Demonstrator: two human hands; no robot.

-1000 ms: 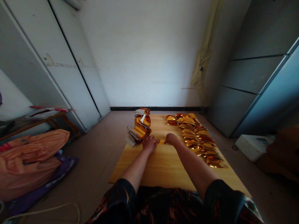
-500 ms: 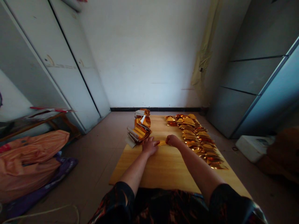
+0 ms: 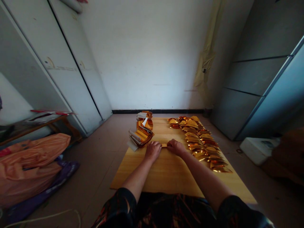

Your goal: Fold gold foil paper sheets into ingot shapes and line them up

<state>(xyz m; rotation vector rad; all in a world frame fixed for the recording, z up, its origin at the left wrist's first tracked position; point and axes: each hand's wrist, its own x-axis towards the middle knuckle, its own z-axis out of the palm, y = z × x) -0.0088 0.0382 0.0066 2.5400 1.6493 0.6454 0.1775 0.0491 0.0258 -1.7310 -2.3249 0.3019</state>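
A narrow strip of folded gold foil paper [image 3: 164,145] lies just above the wooden table [image 3: 166,174], stretched between my two hands. At its left end, my left hand [image 3: 153,149] is closed on it with bent fingers. My right hand [image 3: 175,147] pinches the other end. Both hands hide the strip's ends. Left of my left hand stands a loose stack of gold paper sheets [image 3: 143,134] with pale backs. On the right, rows of folded gold paper pieces [image 3: 192,134] overlap along the table's side.
A white wall [image 3: 152,63] rises behind the table. Pale cabinets [image 3: 68,63] stand at left, a grey fridge-like cabinet [image 3: 242,91] at right. An orange plastic bag [image 3: 42,158] lies on the left floor, and a white box [image 3: 255,148] sits on the right.
The gold paper between my hands has become a narrower strip. My left fingers have curled in, and my right hand has turned and shifted slightly down. The stacks stay put.
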